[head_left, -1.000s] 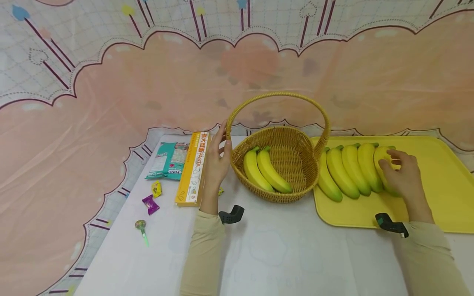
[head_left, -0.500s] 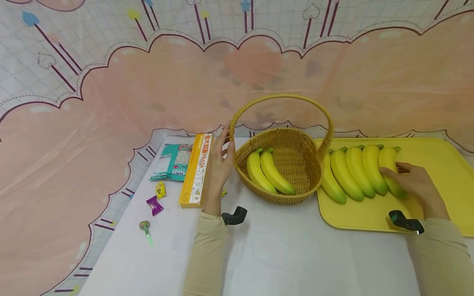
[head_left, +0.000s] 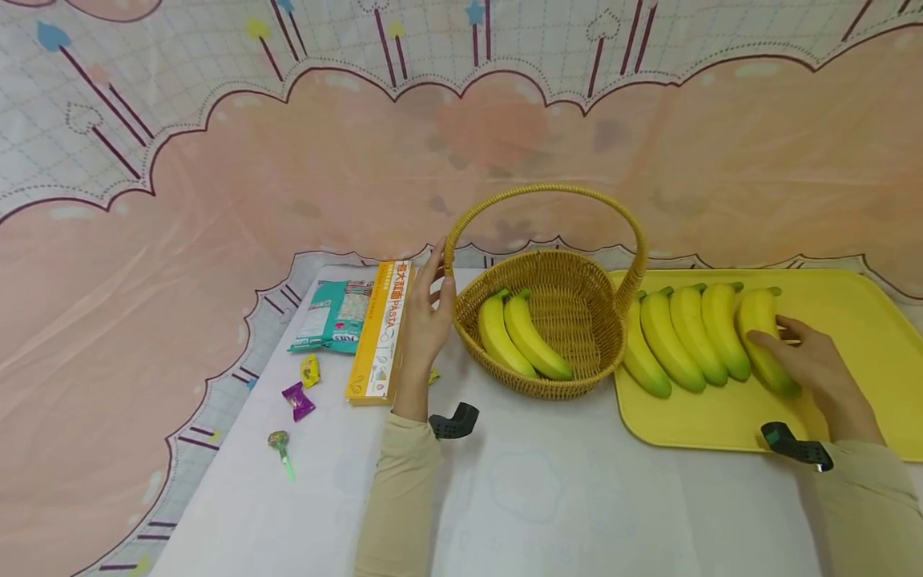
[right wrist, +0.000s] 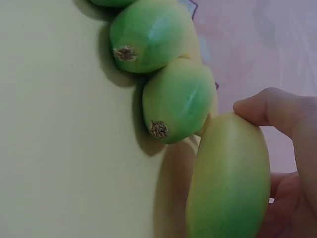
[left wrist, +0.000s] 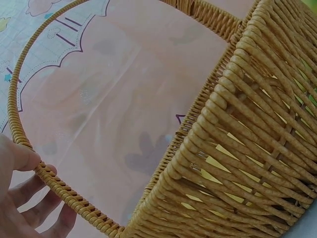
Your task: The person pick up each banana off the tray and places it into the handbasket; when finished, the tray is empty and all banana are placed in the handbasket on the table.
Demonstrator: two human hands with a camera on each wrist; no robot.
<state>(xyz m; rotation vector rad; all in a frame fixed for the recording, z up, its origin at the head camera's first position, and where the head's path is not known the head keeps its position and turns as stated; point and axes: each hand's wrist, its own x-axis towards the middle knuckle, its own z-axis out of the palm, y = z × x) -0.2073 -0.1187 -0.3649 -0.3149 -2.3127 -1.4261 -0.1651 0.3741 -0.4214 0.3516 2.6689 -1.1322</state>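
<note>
nearest the camera lay the bare white tabletop (head_left: 548,497), with two cream sleeves coming in from the bottom edge and a dark wrist mount on each. the right hand (head_left: 818,365) rested over the yellow tray (head_left: 858,320), its thumb and fingers curled round the rightmost banana (head_left: 766,340), which it gripped at the lower end; the right wrist view showed that banana's green-tinged end raised a little off the tray, with the thumb across its top. just to its left, three more bananas (head_left: 685,336) lay side by side on the tray, stems pointing away, the two nearest ones showing their blunt green tips in the wrist view. the left hand (head_left: 425,320) stood on its edge against the left side of the wicker basket (head_left: 577,320), fingers lightly curled about the base of the arched handle (head_left: 541,192); the left wrist view showed the thumb pressed on the handle's outer side and the fingers behind it. two bananas (head_left: 519,336) lay inside the basket, toward its left wall. left of that hand, a yellow pasta box (head_left: 380,328) lay flat, touching a teal packet (head_left: 333,314) on its far side. nearer the left edge sat a lollipop (head_left: 277,445), a purple sweet (head_left: 297,399) and a yellow sweet (head_left: 310,370), each apart from the others. behind everything hung a pink and white patterned cloth (head_left: 288,160).
</note>
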